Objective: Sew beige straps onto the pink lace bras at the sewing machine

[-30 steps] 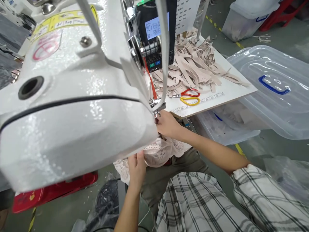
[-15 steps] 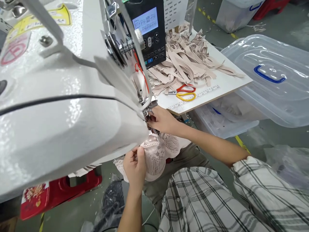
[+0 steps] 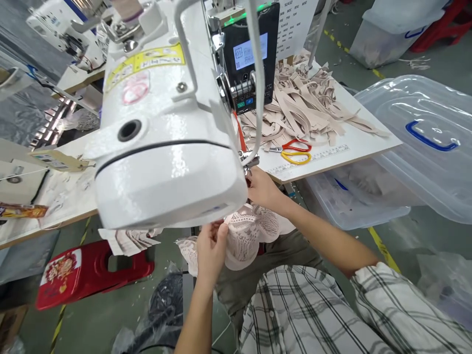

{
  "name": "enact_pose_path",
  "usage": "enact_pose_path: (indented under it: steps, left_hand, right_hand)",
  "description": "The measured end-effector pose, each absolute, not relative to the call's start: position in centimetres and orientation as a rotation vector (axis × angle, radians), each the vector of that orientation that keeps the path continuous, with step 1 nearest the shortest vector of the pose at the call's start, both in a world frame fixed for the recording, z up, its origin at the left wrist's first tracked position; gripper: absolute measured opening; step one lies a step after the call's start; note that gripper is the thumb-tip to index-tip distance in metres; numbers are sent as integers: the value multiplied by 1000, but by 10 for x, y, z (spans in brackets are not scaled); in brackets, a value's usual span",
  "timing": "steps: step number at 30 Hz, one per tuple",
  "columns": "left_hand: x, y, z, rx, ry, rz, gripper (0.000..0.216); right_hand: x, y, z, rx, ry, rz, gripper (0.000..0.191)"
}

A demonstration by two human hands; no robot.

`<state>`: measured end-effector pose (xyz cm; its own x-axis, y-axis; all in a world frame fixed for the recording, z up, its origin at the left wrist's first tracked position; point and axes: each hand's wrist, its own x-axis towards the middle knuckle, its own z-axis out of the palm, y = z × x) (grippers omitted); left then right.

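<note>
A pale pink lace bra (image 3: 242,238) hangs at the front of the white sewing machine (image 3: 173,182), its cups above my lap. My left hand (image 3: 213,248) pinches the bra's upper edge between thumb and fingers, just below the machine head. Close beside the needle area, my right hand (image 3: 263,189) reaches in with its fingers curled. The machine head and the hand itself hide those fingertips, so what they grip, if anything, cannot be made out. The needle and presser foot are mostly hidden too.
Beige fabric strips (image 3: 298,105) lie heaped on the white table (image 3: 332,158), with red-and-yellow scissors (image 3: 297,151) in front. A control panel (image 3: 254,59) stands behind the machine. Clear plastic bins (image 3: 357,196) sit at the right, a red stool (image 3: 96,275) at lower left.
The head view has shifted, so the whole machine head and the left-hand table now show. Both hands stay at nearly the same places on the bra and by the needle.
</note>
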<state>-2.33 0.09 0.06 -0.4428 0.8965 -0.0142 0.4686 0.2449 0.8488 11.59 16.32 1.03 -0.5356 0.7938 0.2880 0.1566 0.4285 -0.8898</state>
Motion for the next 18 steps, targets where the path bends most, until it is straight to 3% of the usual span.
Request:
enact_pose_path:
  steps: [5,9,14,18]
  left_hand:
    - [-21,-3,5,1048,1569,901,59]
    - [13,-20,-12,714,1135,779,68]
    - [53,-28,-61,827,974,623,86]
    - [35,-28,-84,921,1146,642,68]
  right_hand:
    - [121,158,7,-764,-1852,1187,9]
    - [149,144,21,-738,-1712,1559,20]
    - [183,126,36,-652,-1541,1968,23]
    - [195,127,-8,-1021,-1076,2028,34]
